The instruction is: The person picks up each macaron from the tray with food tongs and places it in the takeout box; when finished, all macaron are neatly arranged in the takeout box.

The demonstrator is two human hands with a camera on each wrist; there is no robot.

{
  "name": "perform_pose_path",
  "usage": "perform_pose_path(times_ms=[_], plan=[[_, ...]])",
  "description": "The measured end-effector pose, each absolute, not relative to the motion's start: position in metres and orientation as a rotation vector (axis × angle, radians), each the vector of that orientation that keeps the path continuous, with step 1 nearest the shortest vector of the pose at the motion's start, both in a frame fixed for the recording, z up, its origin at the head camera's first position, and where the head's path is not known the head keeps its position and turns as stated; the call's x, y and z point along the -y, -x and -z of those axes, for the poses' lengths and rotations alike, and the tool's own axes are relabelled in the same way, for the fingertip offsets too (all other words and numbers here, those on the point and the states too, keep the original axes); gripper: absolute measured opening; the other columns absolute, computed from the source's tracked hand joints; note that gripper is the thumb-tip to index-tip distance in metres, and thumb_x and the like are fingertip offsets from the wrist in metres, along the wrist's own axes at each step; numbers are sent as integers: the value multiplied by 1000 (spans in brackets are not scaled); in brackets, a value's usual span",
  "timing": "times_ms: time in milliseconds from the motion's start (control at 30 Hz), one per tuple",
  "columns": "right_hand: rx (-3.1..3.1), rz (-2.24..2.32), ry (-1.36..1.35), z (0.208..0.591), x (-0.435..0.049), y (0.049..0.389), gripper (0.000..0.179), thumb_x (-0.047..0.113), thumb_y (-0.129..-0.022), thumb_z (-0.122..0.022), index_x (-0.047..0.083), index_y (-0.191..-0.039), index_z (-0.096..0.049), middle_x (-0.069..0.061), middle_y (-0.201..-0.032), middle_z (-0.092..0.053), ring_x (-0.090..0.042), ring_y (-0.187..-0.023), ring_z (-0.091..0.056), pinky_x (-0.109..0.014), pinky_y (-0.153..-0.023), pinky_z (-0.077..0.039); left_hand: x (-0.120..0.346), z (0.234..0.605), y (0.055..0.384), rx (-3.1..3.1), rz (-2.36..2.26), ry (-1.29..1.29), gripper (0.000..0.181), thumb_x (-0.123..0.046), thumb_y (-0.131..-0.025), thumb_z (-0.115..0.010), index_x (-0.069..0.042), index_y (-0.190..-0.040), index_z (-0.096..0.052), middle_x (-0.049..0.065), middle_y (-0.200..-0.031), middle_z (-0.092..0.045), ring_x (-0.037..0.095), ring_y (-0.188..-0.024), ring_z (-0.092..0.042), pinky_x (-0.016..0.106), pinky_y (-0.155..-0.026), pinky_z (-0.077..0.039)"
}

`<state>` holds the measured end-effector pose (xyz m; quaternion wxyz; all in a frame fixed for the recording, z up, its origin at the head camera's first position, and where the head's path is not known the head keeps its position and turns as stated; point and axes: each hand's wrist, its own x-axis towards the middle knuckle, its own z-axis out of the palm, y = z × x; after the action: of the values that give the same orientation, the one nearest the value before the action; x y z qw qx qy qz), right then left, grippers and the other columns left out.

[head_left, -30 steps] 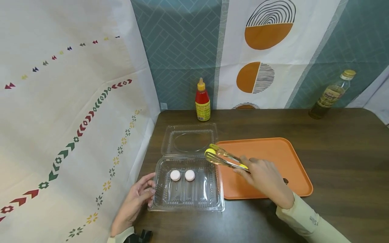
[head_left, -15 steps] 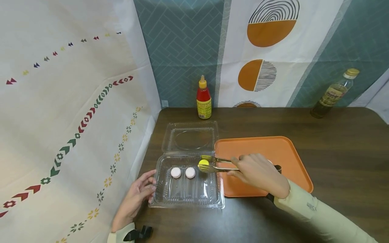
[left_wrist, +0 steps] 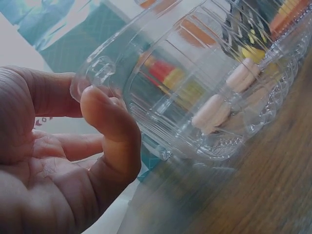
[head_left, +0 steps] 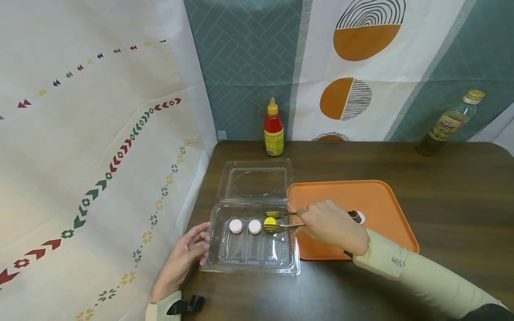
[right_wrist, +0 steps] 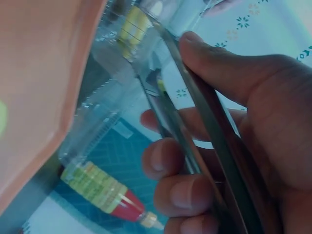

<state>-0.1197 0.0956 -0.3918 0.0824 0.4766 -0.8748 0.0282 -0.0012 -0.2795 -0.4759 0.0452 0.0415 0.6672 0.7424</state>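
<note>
A clear plastic clamshell box (head_left: pixel 257 261) lies with its lid folded back. My left hand (head_left: pixel 186 254) pinches its left rim between thumb and finger. Two white macarons (head_left: pixel 235 226) sit side by side in the box. My right hand (head_left: pixel 331 225) holds metal tongs (right_wrist: pixel 187 83), reaching in over the box's right wall. Between the tong tips is a yellow macaron (head_left: pixel 270 221), just right of the white pair and roughly level with them. The left wrist view shows the white macarons (left_wrist: pixel 212 114) through the box wall.
An orange tray (head_left: pixel 377 196) lies right of the box, under my right hand and forearm. Another white round piece (head_left: pixel 361 217) on it shows past my wrist. A red sauce bottle (head_left: pixel 274 133) stands behind the box, and an oil bottle (head_left: pixel 445 127) stands at the back right.
My right hand has brought the tongs and yellow macaron left and down, from above the box's right edge to inside it beside the white macarons. My left hand has stayed at the rim.
</note>
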Motion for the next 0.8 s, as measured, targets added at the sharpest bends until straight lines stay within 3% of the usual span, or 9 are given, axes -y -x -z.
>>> perform_pose_path(times_ms=[400,533,800], plan=[[2727,-60,-1461,373,-86,121,34,36,-74,-91,15,-73,-64,9,-53,-34,-6,-45,-30,-21,-42,-21,279,476,2,-2045,-2253,-105,60,14,-91,-53,20,-145,-29,9,-102,-48,7,-68,-53,17,-50,-47],[2777,-99,-1411,366,-91,119,36,40,-76,-89,13,-77,-65,8,-55,-32,-7,-45,-27,-22,-43,-18,278,474,2,-2027,-2283,-151,59,15,-90,-53,22,-143,-27,10,-101,-49,7,-68,-53,17,-50,-47],[2726,-147,-1291,378,-112,115,42,44,-86,-79,6,-97,-67,9,-51,-25,-6,-42,-19,-21,-43,-12,277,474,2,-2047,-2267,-147,58,14,-91,-53,22,-143,-29,8,-100,-49,6,-66,-53,17,-49,-46]])
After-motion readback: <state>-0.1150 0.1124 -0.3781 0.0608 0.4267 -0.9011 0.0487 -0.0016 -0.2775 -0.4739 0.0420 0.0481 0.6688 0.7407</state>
